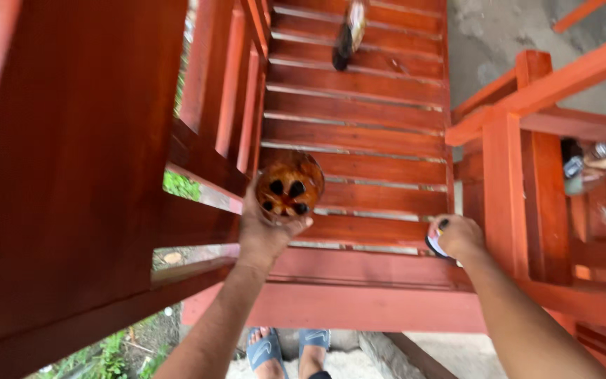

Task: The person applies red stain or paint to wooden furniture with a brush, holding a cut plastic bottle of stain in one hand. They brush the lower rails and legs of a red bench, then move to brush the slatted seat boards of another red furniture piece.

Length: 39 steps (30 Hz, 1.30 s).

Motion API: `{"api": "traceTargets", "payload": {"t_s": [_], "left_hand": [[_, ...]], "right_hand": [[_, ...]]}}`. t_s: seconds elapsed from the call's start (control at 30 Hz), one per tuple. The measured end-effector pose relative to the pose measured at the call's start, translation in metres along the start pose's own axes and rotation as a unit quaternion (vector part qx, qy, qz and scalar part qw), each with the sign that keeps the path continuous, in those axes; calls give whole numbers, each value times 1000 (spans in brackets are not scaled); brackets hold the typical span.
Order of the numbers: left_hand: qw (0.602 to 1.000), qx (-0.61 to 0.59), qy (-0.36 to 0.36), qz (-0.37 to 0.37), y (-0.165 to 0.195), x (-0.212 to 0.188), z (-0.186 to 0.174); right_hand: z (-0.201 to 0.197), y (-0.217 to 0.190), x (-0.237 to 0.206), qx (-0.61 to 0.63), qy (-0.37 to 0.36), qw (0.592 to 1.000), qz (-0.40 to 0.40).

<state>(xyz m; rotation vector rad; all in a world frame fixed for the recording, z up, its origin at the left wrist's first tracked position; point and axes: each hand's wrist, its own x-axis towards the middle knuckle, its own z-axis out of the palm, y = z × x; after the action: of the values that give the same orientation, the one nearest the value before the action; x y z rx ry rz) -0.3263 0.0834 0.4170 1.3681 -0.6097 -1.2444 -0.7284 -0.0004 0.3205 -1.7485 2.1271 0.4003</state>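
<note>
1. Bottle [290, 186]: a clear plastic one seen bottom-on, its base moulded into rounded lobes that show as dark spots, with amber-brown liquid inside. It is lifted in front of the lower steps of the stairs, at the left side near the railing.
2. Left hand [264, 231] is wrapped around the bottle from below, the fingers curled about its body and the thumb lying across the near side.
3. Right hand [457, 237] is closed around a small rounded object [436, 242], dark with a pale and reddish edge; most of it is hidden under the fingers, so what it is cannot be told. This hand is just beside the square post [505, 189] of the right railing.
4. Stairs [366, 126] are of wood painted a glossy red-brown, with flat plank treads and narrow pale gaps between them, rising away from the viewer.
5. Left railing [233, 84] is of the same painted wood, with upright flat slats; a broad smooth panel of it fills the left of the view.
6. Second bottle [349, 31], dark and blurred, lies higher up on a tread.
7. Behind the right post, a few small containers [590, 165] with shiny tops sit on a painted ledge; details are too small to tell.
8. Blue sandals [289, 351] on the person's feet rest on pale ground below, with green plants [106, 358] at the lower left.
</note>
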Motion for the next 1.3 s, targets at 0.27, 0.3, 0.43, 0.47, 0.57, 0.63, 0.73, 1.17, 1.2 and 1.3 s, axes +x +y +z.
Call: {"api": "traceTargets", "payload": {"t_s": [0.27,0.3,0.43,0.47,0.57,0.63,0.73,1.17,1.2,1.3], "left_hand": [[988,139,28,65,7,2,4],[997,75,13,21,8,3,4],[997,76,8,22,9,6,2],[988,142,20,56,10,5,1],[993,104,-2,55,12,0,2],[996,88,-9,32,14,-2,4],[992,124,-4,13,17,-4,5],[974,225,6,-1,12,-15,20],[978,209,5,24,11,-15,21],[985,157,-3,68,7,-15,24]], "right_hand": [[-5,-3,-7,12,-25,1000,13],[-3,-6,-10,1,-23,1000,20],[4,-24,-21,10,-1,1000,-29],[5,-30,-25,27,-10,999,-20],[-2,-43,-37,110,-19,994,6],[-9,-47,-42,225,-12,974,11],[-15,-39,-44,193,62,976,84],[59,-92,-53,300,70,943,127],[59,-110,-62,296,82,949,76],[54,-158,-90,382,111,917,-42]]}}
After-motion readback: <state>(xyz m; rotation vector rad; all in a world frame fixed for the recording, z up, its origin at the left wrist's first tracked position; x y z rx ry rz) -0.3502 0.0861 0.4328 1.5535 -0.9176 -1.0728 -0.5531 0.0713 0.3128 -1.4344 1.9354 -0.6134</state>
